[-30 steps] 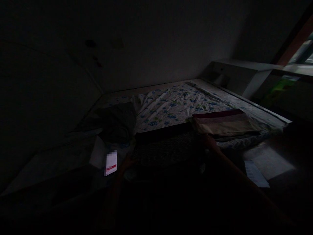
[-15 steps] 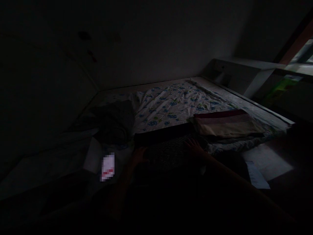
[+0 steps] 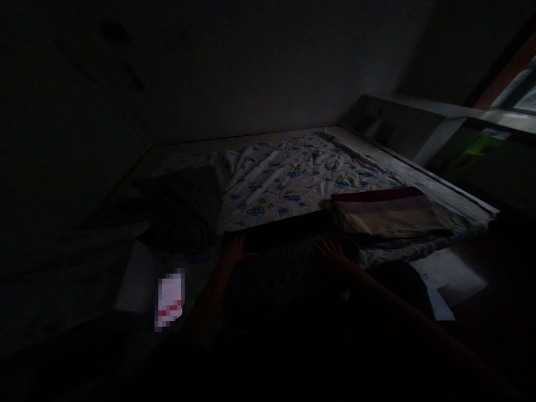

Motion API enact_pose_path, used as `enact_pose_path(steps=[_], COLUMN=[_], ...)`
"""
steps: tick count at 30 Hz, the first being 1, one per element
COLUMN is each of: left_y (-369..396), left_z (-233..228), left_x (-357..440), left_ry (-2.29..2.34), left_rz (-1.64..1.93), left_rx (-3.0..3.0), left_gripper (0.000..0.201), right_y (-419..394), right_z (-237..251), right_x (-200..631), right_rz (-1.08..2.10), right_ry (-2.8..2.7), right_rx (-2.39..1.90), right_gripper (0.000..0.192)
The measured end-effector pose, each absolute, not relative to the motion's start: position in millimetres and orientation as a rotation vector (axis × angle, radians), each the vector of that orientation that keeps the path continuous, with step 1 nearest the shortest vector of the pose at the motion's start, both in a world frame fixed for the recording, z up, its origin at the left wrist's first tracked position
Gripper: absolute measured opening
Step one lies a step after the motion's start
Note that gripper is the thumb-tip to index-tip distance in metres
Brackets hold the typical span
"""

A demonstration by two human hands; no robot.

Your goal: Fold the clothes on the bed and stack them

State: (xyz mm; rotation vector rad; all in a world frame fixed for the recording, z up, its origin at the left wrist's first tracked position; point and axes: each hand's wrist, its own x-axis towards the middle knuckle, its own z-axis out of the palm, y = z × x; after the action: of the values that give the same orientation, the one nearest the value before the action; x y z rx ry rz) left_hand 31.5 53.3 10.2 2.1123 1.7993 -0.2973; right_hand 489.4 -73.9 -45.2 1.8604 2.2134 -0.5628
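Observation:
A dark folded cloth (image 3: 280, 262), greyish with a black band (image 3: 285, 229) along its far edge, lies on the near part of the bed. My left hand (image 3: 237, 251) rests flat on its left side, fingers stretched out and near the black band. Spread fingers of my right hand (image 3: 333, 254) lie on the cloth's right side. Just right of it is a folded striped cloth (image 3: 383, 212) in maroon, pinkish and beige. The near edge of the dark cloth is lost in the darkness.
A floral sheet (image 3: 276, 178) covers the bed. To the left are a dark heap of fabric (image 3: 180, 206) and a pixelated white and red patch (image 3: 170, 298). White sheets of paper (image 3: 448, 273) lie at the right. A pale shelf (image 3: 419, 109) stands by the window.
My left hand has moved slightly up and left along the cloth, towards the black band. My right hand stays nearly where it was. The view has shifted a little.

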Motion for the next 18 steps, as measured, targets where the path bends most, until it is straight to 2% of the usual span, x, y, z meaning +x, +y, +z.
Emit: enact_pose_path(steps=[3, 7, 11, 14, 18], left_y=[55, 52, 49, 49, 49], left_z=[4, -1, -3, -5, -10], left_x=[30, 36, 38, 36, 34], left_ry=[1.782, 1.813, 1.812, 1.798, 1.776], left_rz=[-0.366, -0.411, -0.432, -0.451, -0.407], left_rx=[2.116, 2.120, 2.127, 2.155, 2.192], left_gripper=[0.125, 0.132, 0.116, 0.100, 0.097], right_y=[-62, -29, 8, 31, 53], right_z=[-30, -13, -15, -24, -33], right_x=[470, 400, 298, 235, 198], right_rz=[-0.578, -0.606, -0.768, -0.816, -0.796], right_ry=[2.127, 2.127, 2.488, 2.671, 2.813], right_rx=[1.923, 2.085, 1.910, 1.702, 1.562], right_gripper=[0.090, 0.069, 0.074, 0.071, 0.065])
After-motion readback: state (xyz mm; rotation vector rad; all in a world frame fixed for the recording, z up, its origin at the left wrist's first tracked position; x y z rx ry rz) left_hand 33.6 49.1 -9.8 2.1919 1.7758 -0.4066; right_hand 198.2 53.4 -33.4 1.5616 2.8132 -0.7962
